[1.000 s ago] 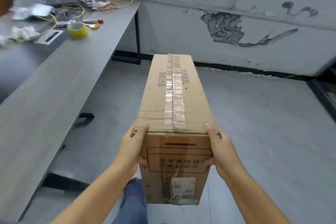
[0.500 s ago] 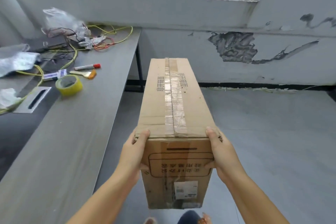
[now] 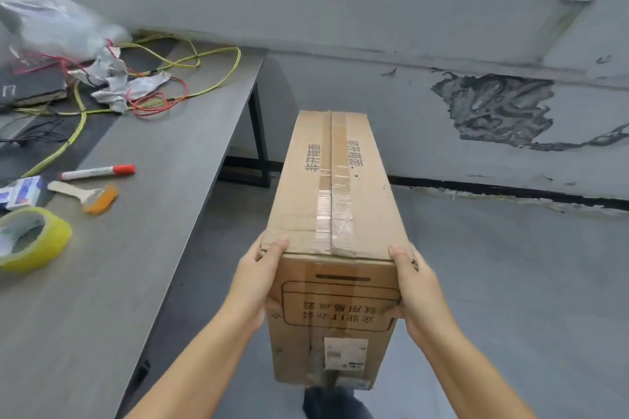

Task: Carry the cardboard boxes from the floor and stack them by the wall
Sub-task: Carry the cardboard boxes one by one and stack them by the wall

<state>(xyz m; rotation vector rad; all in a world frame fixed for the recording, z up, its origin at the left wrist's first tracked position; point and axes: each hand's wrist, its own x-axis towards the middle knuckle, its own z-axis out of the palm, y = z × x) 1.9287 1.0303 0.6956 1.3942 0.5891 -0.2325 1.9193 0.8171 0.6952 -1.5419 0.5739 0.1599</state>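
Note:
A long brown cardboard box point(image 3: 335, 201), taped along its top seam, is held off the floor in front of me, its far end pointing at the wall point(image 3: 442, 133). My left hand point(image 3: 257, 279) grips its near left corner, thumb on the top edge. My right hand point(image 3: 417, 286) grips the near right corner the same way. The fingers of both hands are hidden behind the box sides. The near end face carries printed text and a white label.
A grey table point(image 3: 143, 248) runs along my left with a yellow tape roll point(image 3: 32, 238), a brush point(image 3: 88, 196), a red-capped marker point(image 3: 98, 172), wires point(image 3: 177, 78) and a plastic bag point(image 3: 58, 27). Grey floor point(image 3: 510, 265) lies to the right; the wall has peeled paint.
I have walked closer to the wall with the box; the table items and wall appear larger and nearer. Both hands keep the same grip on the box.

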